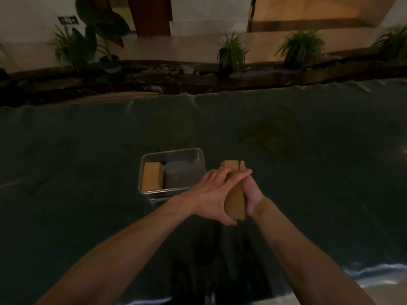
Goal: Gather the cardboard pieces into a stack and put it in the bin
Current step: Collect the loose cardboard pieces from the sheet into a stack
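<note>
Okay, head view only, dim light. We see both hands meeting over a dark green sheet (88,150) that covers the work surface.

Left hand (211,194): fingers curled over the top and near side of a cardboard stack (235,203), thumb down at its near lower corner. Closed on it.

Right hand (251,192): wrapped round the stack's right edge, fingers crossing over the top toward the left hand's fingers. Also closed on it. The far end of the stack pokes out past both sets of fingers. We cannot tell how many pieces are in it, or whether it touches the sheet.

Metal tray (193,155): sits on the sheet just left of and slightly beyond the hands, rectangular with rounded corners. The left hand's fingers overlap its near right corner in the picture; contact unclear. A separate cardboard piece (152,179) lies in the tray's left part, against the left wall. The right part of the tray shows bare metal.

Beyond the sheet: a dark rocky border (198,78), then potted plants (231,53) in a row on a pale tiled floor (165,47).
</note>
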### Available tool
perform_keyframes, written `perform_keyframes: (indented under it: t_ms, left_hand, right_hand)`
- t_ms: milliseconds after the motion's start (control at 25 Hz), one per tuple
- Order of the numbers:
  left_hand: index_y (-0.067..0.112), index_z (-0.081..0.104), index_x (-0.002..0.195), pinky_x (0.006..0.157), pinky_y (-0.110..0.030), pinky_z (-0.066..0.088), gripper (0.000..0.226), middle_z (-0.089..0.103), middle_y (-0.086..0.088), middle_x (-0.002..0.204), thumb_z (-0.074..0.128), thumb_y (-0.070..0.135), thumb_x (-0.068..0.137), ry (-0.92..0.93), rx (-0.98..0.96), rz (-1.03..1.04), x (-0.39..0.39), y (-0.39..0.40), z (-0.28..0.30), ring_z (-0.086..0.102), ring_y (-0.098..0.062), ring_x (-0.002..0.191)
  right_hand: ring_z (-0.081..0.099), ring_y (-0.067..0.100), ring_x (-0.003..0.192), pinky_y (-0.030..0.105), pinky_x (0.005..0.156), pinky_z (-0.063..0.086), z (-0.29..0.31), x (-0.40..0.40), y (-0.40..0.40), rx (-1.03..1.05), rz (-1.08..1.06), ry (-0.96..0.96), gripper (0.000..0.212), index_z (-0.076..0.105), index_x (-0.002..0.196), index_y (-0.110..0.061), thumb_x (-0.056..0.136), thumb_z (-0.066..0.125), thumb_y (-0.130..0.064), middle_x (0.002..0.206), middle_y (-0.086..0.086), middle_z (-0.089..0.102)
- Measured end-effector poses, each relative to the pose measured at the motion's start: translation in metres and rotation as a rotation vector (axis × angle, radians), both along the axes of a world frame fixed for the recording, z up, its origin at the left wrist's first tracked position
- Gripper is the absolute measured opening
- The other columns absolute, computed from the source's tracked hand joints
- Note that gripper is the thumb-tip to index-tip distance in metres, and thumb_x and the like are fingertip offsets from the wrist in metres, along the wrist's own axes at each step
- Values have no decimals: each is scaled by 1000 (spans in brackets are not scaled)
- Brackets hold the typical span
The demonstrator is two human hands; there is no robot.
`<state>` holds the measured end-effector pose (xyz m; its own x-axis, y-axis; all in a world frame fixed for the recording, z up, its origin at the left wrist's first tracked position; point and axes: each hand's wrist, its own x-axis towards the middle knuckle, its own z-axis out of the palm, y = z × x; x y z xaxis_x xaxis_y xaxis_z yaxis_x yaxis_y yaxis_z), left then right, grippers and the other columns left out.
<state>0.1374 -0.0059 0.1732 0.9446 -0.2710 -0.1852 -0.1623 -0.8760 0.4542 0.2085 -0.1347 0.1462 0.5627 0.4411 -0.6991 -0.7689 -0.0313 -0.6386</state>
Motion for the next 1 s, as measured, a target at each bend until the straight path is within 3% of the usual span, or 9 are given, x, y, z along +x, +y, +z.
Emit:
perform_keyframes:
  t_ms: [200, 400, 600, 720, 800, 920, 1000]
  left_hand:
    - [49, -14, 148, 118, -55, 20, 124, 7, -4, 157, 80, 52, 67, 15, 55, -9, 38, -50, -4, 13, -30, 145]
    - [47, -15, 149, 118, -55, 21, 125, 11, -8, 155, 78, 55, 67, 32, 105, -63, 62, -70, -7, 17, -31, 143]
    - [50, -17, 147, 118, -55, 18, 125, 6, -7, 158, 79, 51, 67, 38, 126, -20, 79, -69, -7, 12, -33, 146]
    - [52, -19, 146, 118, -55, 16, 127, 6, -9, 159, 79, 54, 65, 40, 158, 88, 94, -50, -12, 12, -36, 146]
    - [54, -19, 145, 117, -56, 16, 127, 7, -10, 159, 78, 57, 63, 80, 175, 110, 102, -39, -15, 13, -37, 146]
    - [53, -18, 145, 118, -56, 13, 125, 4, -7, 160, 78, 57, 65, 91, 176, 63, 107, -33, -18, 9, -36, 146]
    - [53, -18, 146, 119, -57, 9, 126, 0, -6, 162, 78, 59, 65, 67, 153, 60, 110, -34, -18, 4, -35, 148]
  right_hand:
    - [60, 40, 116, 58, 104, 43, -7, 40, -47, 36, 37, 35, 71, 70, 118, -28, 81, 40, -81, 122, 21, 67]
    - [59, 38, 115, 55, 99, 46, -11, 62, -67, 114, 43, 100, 70, 66, 126, -34, 86, 30, -79, 124, 19, 65]
    - [61, 38, 112, 54, 95, 50, 0, 67, -73, 121, 49, 108, 66, 67, 118, -26, 86, 38, -76, 117, 19, 68]
    - [62, 29, 110, 50, 89, 56, 3, 65, -70, -2, 64, -128, 44, 59, 126, -21, 94, 54, -50, 124, 14, 63]
    - [66, 22, 95, 39, 75, 61, 9, 68, -66, -141, 99, -315, 32, 62, 121, -12, 96, 58, -32, 117, 15, 66]
    - [67, 17, 86, 27, 60, 58, 15, 76, -67, -231, 191, -401, 23, 64, 113, -9, 97, 58, -23, 103, 8, 67]
    - [67, 18, 89, 28, 62, 58, 14, 82, -67, -264, 207, -445, 20, 64, 111, -9, 97, 58, -21, 103, 7, 66]
